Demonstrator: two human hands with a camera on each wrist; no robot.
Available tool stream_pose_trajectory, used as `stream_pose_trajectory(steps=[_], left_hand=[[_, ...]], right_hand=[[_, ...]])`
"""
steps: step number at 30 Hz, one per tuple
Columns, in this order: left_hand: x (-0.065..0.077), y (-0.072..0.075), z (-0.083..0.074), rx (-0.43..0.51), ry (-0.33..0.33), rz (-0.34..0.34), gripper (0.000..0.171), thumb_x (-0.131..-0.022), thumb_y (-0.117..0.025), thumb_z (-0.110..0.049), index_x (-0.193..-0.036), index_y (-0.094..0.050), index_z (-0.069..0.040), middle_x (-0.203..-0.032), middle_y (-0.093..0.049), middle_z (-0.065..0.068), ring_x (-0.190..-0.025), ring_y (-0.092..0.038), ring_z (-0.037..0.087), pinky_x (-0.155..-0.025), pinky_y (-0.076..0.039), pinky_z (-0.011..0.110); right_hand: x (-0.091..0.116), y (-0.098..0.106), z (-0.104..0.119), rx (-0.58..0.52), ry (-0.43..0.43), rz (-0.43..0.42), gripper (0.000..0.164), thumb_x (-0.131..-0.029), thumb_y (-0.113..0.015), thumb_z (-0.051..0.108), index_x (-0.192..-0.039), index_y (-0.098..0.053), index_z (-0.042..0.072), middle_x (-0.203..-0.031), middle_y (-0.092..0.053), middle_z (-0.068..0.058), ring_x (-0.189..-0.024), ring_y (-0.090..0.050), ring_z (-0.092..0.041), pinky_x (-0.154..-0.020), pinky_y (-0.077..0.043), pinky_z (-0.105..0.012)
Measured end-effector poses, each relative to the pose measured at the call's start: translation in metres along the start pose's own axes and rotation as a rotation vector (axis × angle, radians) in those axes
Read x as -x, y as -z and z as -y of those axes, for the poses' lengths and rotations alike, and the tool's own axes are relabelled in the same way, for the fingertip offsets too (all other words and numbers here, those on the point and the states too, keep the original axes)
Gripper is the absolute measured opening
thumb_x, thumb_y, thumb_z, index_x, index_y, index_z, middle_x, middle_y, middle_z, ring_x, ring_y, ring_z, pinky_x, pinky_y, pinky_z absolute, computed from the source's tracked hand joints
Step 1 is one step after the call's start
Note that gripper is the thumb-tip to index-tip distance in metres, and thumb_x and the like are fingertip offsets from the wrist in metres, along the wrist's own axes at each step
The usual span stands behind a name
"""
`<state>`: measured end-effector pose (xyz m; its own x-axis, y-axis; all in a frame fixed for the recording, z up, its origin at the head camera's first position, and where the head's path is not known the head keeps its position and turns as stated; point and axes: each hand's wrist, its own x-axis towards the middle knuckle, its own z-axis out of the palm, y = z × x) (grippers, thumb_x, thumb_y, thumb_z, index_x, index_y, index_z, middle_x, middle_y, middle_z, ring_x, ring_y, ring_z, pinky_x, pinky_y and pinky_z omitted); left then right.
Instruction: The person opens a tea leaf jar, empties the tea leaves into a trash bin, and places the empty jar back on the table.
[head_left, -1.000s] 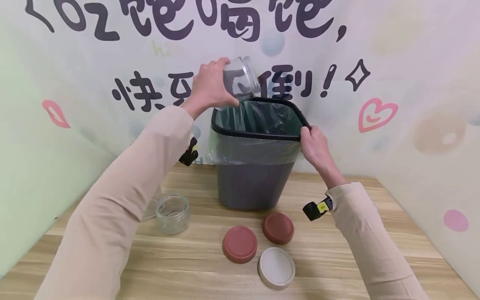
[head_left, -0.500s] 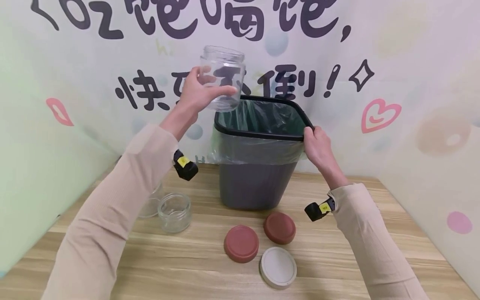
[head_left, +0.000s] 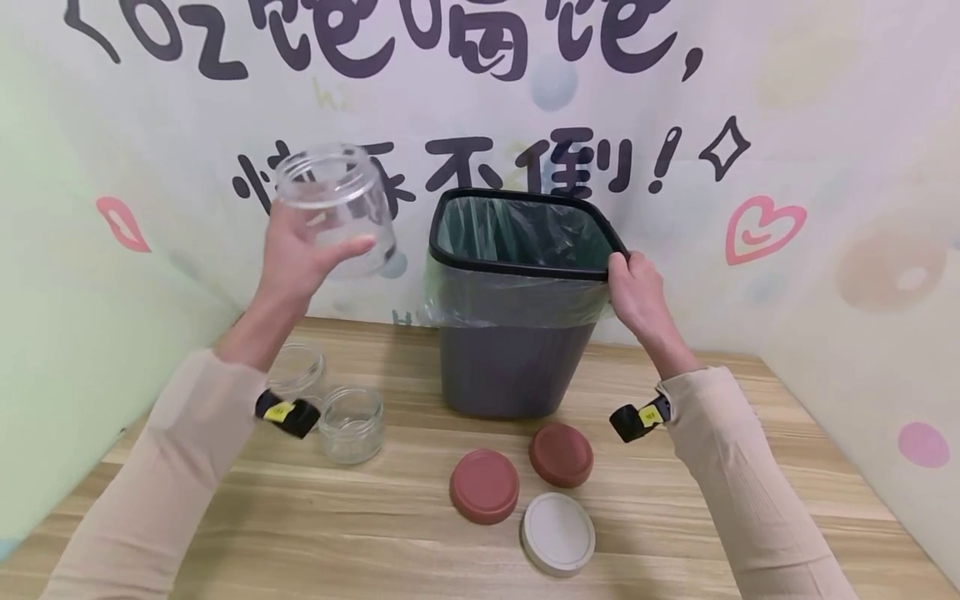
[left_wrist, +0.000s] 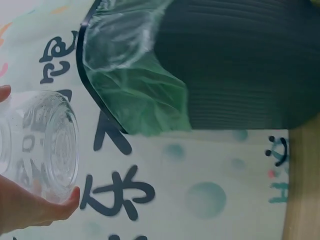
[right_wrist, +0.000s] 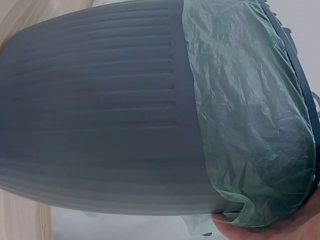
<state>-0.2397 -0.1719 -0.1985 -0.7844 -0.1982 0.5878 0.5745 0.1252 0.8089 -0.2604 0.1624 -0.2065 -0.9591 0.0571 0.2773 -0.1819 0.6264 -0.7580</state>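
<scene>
My left hand (head_left: 296,254) grips a clear glass jar (head_left: 352,212) in the air, left of the trash can, its open mouth tilted up. In the left wrist view the jar's base (left_wrist: 64,145) faces the camera, and droplets or specks dot the glass. My right hand (head_left: 636,287) grips the black rim at the right corner of a dark grey trash can (head_left: 498,371). A thin green bag (head_left: 517,304) lines the can and folds over its outside. In the right wrist view, fingers (right_wrist: 235,227) hold the rim and bag from below.
Two open glass jars, one nearer (head_left: 351,429) and one behind (head_left: 296,371), stand on the wooden table at left. Two red lids (head_left: 484,487) (head_left: 561,456) and a white lid (head_left: 558,533) lie before the can. A printed cloth wall (head_left: 817,125) closes off the back.
The jar, earlier tipped mouth-down over the can, has been turned upright and carried left and lower by my left hand. My right hand stays on the rim.
</scene>
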Motion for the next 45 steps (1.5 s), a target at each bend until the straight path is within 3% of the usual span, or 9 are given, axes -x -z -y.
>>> stream_pose_trajectory(steps=[5, 11, 15, 18, 24, 29, 33, 39, 45], left_hand=[[0.030, 0.028, 0.019, -0.016, 0.076, -0.097, 0.083, -0.063, -0.075, 0.004, -0.132, -0.032, -0.013, -0.122, -0.044, 0.007, -0.102, -0.046, 0.018, -0.076, -0.047, 0.018], [0.066, 0.063, 0.037, 0.173, 0.106, -0.114, 0.073, -0.065, -0.069, 0.013, -0.125, -0.034, -0.011, -0.104, -0.053, 0.001, -0.092, -0.056, 0.010, -0.071, -0.048, 0.014], [0.087, 0.091, 0.050, -0.054, 0.133, -0.094, 0.074, -0.066, -0.070, 0.011, -0.126, -0.034, -0.013, -0.110, -0.050, -0.003, -0.095, -0.051, 0.003, -0.073, -0.044, 0.008], [0.103, 0.124, 0.079, -0.235, 0.161, -0.050, 0.082, -0.064, -0.073, 0.008, -0.131, -0.031, -0.015, -0.120, -0.044, -0.001, -0.099, -0.048, 0.002, -0.074, -0.043, 0.007], [0.138, 0.187, 0.161, -0.159, 0.187, 0.079, 0.095, -0.062, -0.071, 0.015, -0.137, -0.024, -0.018, -0.129, -0.043, 0.006, -0.090, -0.060, 0.006, -0.070, -0.050, 0.019], [0.164, 0.167, 0.126, -0.398, 0.287, 0.166, 0.091, -0.068, -0.072, 0.004, -0.139, -0.019, -0.015, -0.115, -0.046, -0.012, -0.086, -0.056, -0.004, -0.070, -0.046, 0.012], [0.173, 0.144, 0.100, -0.469, 0.356, 0.212, 0.088, -0.069, -0.073, -0.001, -0.137, -0.018, -0.004, -0.103, -0.040, -0.029, -0.085, -0.048, -0.013, -0.069, -0.042, 0.009], [0.179, 0.137, 0.111, -0.517, 0.370, 0.258, 0.090, -0.066, -0.077, -0.008, -0.135, -0.021, 0.001, -0.104, -0.040, -0.033, -0.090, -0.036, -0.019, -0.071, -0.032, 0.008], [0.183, 0.130, 0.114, -0.555, 0.383, 0.277, 0.090, -0.063, -0.079, -0.010, -0.133, -0.024, 0.003, -0.123, -0.050, 0.014, -0.091, -0.032, -0.022, -0.073, -0.028, 0.006]], right_hand=[[-0.001, -0.002, 0.000, 0.009, 0.005, -0.017, 0.050, -0.092, -0.018, 0.029, -0.113, -0.040, -0.010, -0.094, -0.040, -0.019, -0.086, -0.041, -0.032, -0.067, -0.033, -0.032], [-0.002, -0.001, 0.003, 0.014, 0.010, -0.051, 0.050, -0.091, -0.018, 0.029, -0.112, -0.041, -0.011, -0.096, -0.042, -0.020, -0.087, -0.041, -0.034, -0.068, -0.033, -0.032], [-0.002, 0.001, 0.004, 0.009, 0.016, -0.059, 0.051, -0.091, -0.018, 0.029, -0.113, -0.041, -0.011, -0.096, -0.041, -0.020, -0.087, -0.041, -0.034, -0.067, -0.033, -0.032], [-0.002, 0.001, 0.004, 0.008, 0.018, -0.062, 0.051, -0.091, -0.018, 0.030, -0.112, -0.042, -0.011, -0.095, -0.041, -0.019, -0.086, -0.041, -0.033, -0.066, -0.033, -0.032], [-0.003, 0.000, 0.003, 0.004, 0.022, -0.077, 0.051, -0.091, -0.019, 0.030, -0.111, -0.043, -0.010, -0.095, -0.042, -0.020, -0.087, -0.041, -0.033, -0.068, -0.033, -0.032], [-0.001, 0.001, -0.001, -0.002, 0.028, -0.050, 0.061, -0.095, -0.019, 0.041, -0.121, -0.039, -0.010, -0.114, -0.043, -0.026, -0.103, -0.040, -0.036, -0.084, -0.034, -0.042], [0.004, 0.002, -0.009, -0.032, 0.010, -0.020, 0.073, -0.093, -0.016, 0.052, -0.129, -0.033, -0.009, -0.129, -0.037, -0.026, -0.116, -0.036, -0.035, -0.097, -0.029, -0.047], [0.009, -0.003, -0.020, -0.094, 0.010, -0.007, 0.077, -0.091, -0.014, 0.056, -0.129, -0.035, -0.007, -0.127, -0.040, -0.025, -0.109, -0.045, -0.037, -0.092, -0.036, -0.047], [0.014, -0.008, -0.025, -0.177, 0.047, 0.001, 0.071, -0.093, -0.016, 0.052, -0.132, -0.034, -0.005, -0.127, -0.041, -0.023, -0.111, -0.045, -0.033, -0.088, -0.042, -0.046]])
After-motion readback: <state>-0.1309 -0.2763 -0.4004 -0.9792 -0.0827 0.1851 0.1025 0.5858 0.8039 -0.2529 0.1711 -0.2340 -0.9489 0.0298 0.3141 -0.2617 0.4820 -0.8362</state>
